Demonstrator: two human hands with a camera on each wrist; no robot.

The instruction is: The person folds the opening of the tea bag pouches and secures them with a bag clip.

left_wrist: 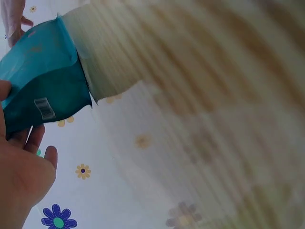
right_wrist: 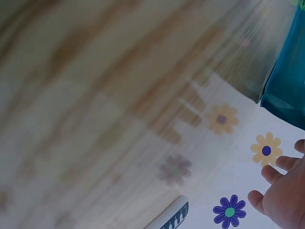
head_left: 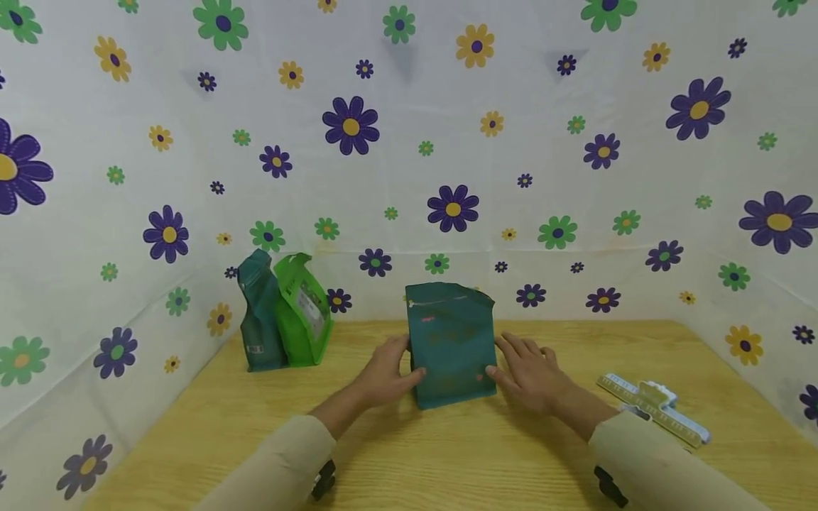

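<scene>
A teal zip-top pouch (head_left: 452,348) stands at the middle of the table, its upper edge folded and creased. My left hand (head_left: 385,372) holds its left side, thumb at the front edge and fingers along the side; the left wrist view shows the barcode on the pouch's side (left_wrist: 45,76). On the other side, my right hand (head_left: 533,372) has its thumb by the front right edge. The right hand's fingers (right_wrist: 286,164) are spread and fairly straight in the right wrist view, where the thumb is out of sight.
At the back left, another teal pouch (head_left: 262,319) stands beside a bright green pouch (head_left: 303,309) with a pale panel. A long, light-coloured sealing clip (head_left: 652,408) lies right of my right hand on the wooden table (head_left: 447,461). Flower-patterned sheeting (head_left: 409,177) hangs behind.
</scene>
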